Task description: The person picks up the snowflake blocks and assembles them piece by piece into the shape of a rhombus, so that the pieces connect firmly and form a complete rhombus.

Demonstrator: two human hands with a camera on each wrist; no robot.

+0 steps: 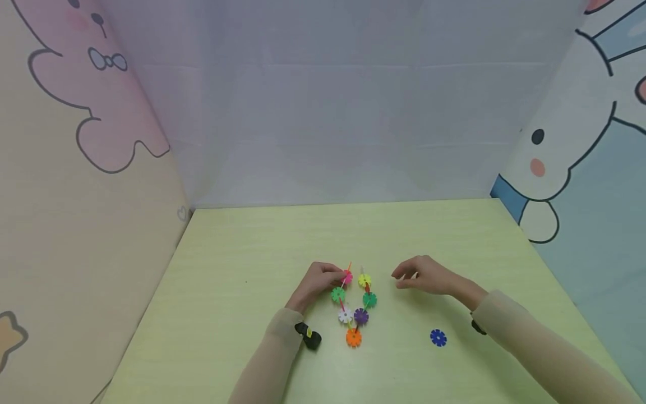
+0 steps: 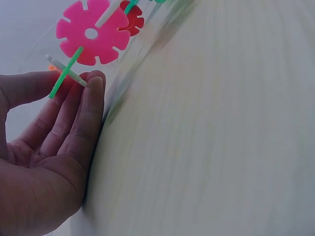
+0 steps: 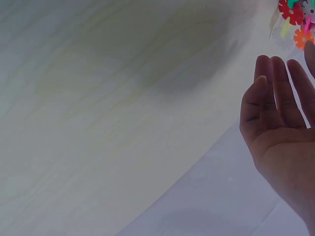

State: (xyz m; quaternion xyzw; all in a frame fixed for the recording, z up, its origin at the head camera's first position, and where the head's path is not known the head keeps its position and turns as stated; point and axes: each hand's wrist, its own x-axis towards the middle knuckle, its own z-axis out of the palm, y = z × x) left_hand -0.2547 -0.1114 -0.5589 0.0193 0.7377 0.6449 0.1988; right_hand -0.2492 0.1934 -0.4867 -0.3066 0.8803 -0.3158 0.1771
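A chain of linked plastic snowflake discs lies on the table in a U shape, its two upper ends apart. My left hand point(image 1: 320, 280) pinches it at the upper left, by the pink disc point(image 1: 347, 277). In the left wrist view, thumb and fingertips meet just below a pink disc point(image 2: 93, 32), where thin discs stand edge-on. Which piece they grip is partly hidden. My right hand point(image 1: 426, 275) hovers to the right of the yellow disc point(image 1: 364, 280), apart from the chain. Its fingers are loosely bent with nothing between them.
A single blue disc point(image 1: 438, 338) lies on the pale table point(image 1: 242, 336), below the right hand. The orange disc point(image 1: 354, 338) forms the near bend of the chain. A plain curtain point(image 1: 323, 112) hangs behind the table, with printed cloths at both sides.
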